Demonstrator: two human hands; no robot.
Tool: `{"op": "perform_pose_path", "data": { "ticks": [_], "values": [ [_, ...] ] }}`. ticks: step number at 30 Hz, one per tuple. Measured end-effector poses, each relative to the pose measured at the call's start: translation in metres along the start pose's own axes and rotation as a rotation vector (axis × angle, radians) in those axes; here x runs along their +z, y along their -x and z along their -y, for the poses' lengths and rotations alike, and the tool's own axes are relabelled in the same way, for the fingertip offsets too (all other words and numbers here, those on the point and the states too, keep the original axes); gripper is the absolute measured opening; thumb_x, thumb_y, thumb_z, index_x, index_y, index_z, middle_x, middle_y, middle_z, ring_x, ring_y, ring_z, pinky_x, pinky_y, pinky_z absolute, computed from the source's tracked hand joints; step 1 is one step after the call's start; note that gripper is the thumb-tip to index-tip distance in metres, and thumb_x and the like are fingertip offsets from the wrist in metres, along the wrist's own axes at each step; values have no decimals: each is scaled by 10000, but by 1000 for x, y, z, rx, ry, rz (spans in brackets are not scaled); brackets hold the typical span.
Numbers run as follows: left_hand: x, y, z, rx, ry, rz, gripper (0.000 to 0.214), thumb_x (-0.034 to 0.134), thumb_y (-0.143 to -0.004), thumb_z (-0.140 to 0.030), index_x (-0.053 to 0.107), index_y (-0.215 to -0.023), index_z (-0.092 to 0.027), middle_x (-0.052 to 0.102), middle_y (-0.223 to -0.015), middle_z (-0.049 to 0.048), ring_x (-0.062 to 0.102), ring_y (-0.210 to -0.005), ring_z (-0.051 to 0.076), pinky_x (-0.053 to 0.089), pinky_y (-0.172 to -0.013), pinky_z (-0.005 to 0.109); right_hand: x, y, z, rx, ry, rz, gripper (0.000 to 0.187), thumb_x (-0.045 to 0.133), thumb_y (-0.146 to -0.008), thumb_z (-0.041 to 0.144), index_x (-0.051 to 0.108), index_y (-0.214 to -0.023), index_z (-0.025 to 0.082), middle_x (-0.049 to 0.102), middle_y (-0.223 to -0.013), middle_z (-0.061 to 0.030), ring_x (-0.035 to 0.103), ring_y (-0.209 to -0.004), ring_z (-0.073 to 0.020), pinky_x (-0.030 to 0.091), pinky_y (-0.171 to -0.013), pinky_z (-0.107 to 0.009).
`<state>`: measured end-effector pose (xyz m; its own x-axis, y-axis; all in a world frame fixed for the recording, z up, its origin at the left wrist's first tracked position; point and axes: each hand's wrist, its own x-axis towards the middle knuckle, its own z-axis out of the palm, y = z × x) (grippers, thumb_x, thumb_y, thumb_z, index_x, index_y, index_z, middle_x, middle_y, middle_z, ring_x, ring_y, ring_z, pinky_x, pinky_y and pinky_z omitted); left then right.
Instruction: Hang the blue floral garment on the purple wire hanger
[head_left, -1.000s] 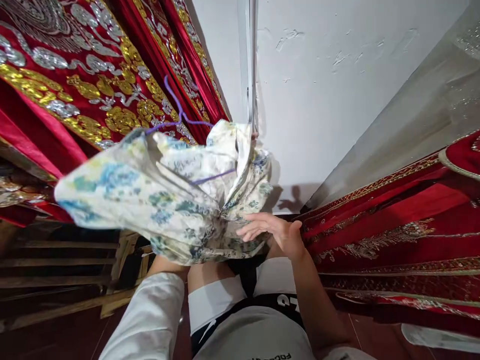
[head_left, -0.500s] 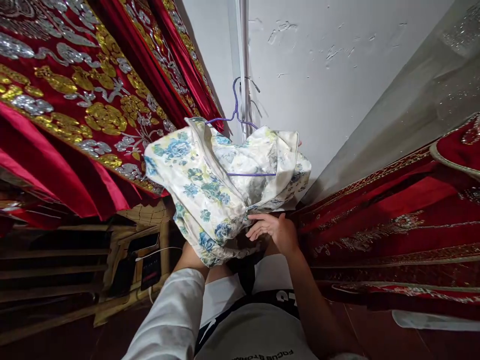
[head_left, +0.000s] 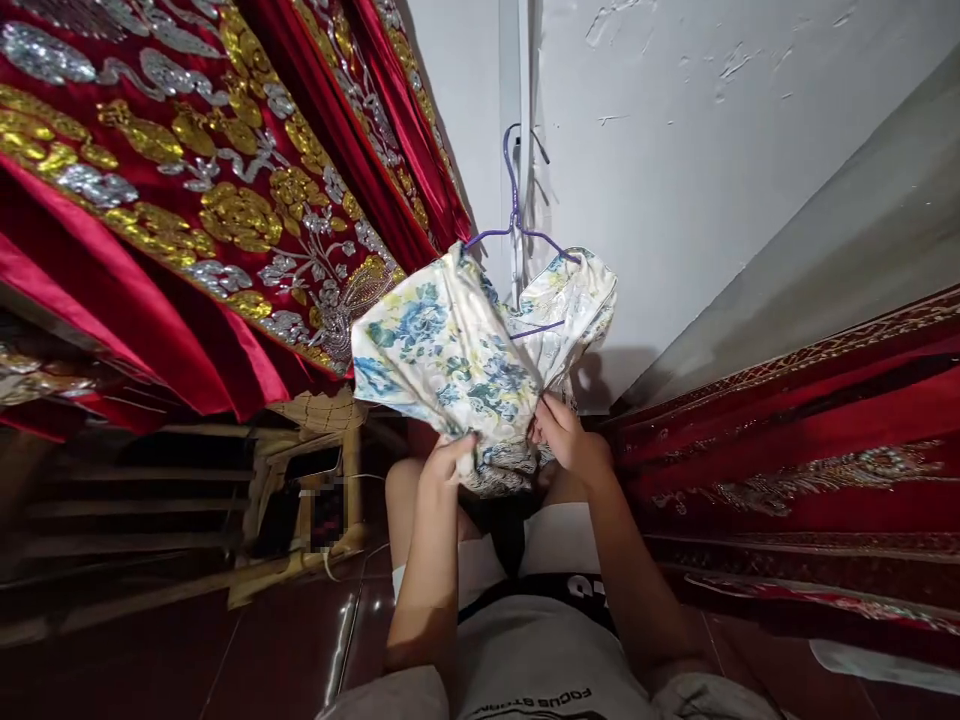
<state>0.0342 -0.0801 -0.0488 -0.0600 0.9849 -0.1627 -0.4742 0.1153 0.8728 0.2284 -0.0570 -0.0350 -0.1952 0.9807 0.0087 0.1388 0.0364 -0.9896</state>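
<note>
A cream garment with blue and green flowers (head_left: 465, 360) hangs on a purple wire hanger (head_left: 517, 225), whose hook sits on a white pipe (head_left: 516, 110) on the wall. My left hand (head_left: 448, 462) pinches the garment's lower edge on the left. My right hand (head_left: 564, 440) grips the bunched fabric at the lower right. Both hands are closed on the cloth just above my lap.
Red velvet cloth with gold and silver embroidery (head_left: 187, 190) hangs close on the left, and more red embroidered fabric (head_left: 810, 440) fills the right. A wooden rack (head_left: 300, 500) stands at lower left on dark red floor tiles (head_left: 225, 660). White wall (head_left: 675, 150) lies ahead.
The garment swung from the left to hang straight on the hanger by the pipe. My left hand came out from under the cloth and now pinches its lower edge; my right hand closed on it.
</note>
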Motion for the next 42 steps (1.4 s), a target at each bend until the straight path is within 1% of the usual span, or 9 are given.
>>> {"op": "perform_pose_path", "data": {
  "ticks": [8,10,14,16,20,28,35,39,42],
  "values": [
    [-2,-22,12,-261,333,-9,458,795,-791,-444,715,-1124,-141,774,-1133,134,690,-1198,328,526,-1071,434,29,2,-4,76,-289,-17,439,596,-862,625,475,-691,239,455,-544,39,427,-500,-126,350,-497,-279],
    [-4,-29,22,-130,272,-161,426,784,-794,-436,697,-1096,-149,754,-1150,135,681,-1189,302,525,-1038,401,24,5,-1,55,-304,-56,413,599,-874,548,439,-652,239,426,-527,50,396,-495,-113,341,-502,-272],
    [5,-28,49,459,-145,-551,385,712,-868,-397,600,-1188,-214,631,-1313,117,597,-1248,234,447,-1062,346,17,10,1,79,-250,-93,314,586,-871,424,478,-648,230,483,-521,41,420,-497,-114,344,-504,-261],
    [16,-20,63,623,-402,-441,342,665,-905,-370,587,-1205,-225,605,-1301,114,569,-1243,237,424,-1066,351,19,12,1,99,-212,-51,238,583,-838,385,541,-670,221,549,-522,28,446,-483,-117,351,-488,-252],
    [35,-10,77,505,-612,-13,85,634,-869,-269,573,-871,-209,584,-809,15,558,-778,181,457,-743,286,20,9,6,102,-172,42,179,573,-791,326,611,-668,201,636,-524,-2,490,-459,-122,361,-475,-240],
    [20,-21,73,491,-765,84,222,524,-972,-355,528,-807,-206,464,-654,-31,415,-595,129,338,-589,246,-25,-72,86,-71,-144,-105,196,595,-843,242,659,-687,141,603,-479,1,327,-377,-63,248,-409,-218],
    [7,-27,77,502,-845,208,266,535,-969,-370,509,-752,-219,490,-672,-9,466,-627,160,397,-655,281,-17,-121,135,-258,-201,-127,207,558,-954,266,620,-797,146,560,-545,31,402,-425,-42,300,-417,-155],
    [17,-41,43,529,-846,329,218,581,-967,-422,601,-884,-221,626,-809,55,595,-765,211,479,-753,323,-14,-103,124,-259,-178,-124,204,526,-959,235,599,-784,161,535,-549,34,400,-422,-52,305,-425,-178],
    [42,-60,-14,783,-727,239,295,543,-1009,-416,593,-1225,-220,675,-1056,115,640,-962,224,502,-893,354,-14,-89,123,-287,-151,-115,216,525,-952,233,583,-753,169,520,-574,27,442,-464,-66,327,-461,-192]
  ]
}}
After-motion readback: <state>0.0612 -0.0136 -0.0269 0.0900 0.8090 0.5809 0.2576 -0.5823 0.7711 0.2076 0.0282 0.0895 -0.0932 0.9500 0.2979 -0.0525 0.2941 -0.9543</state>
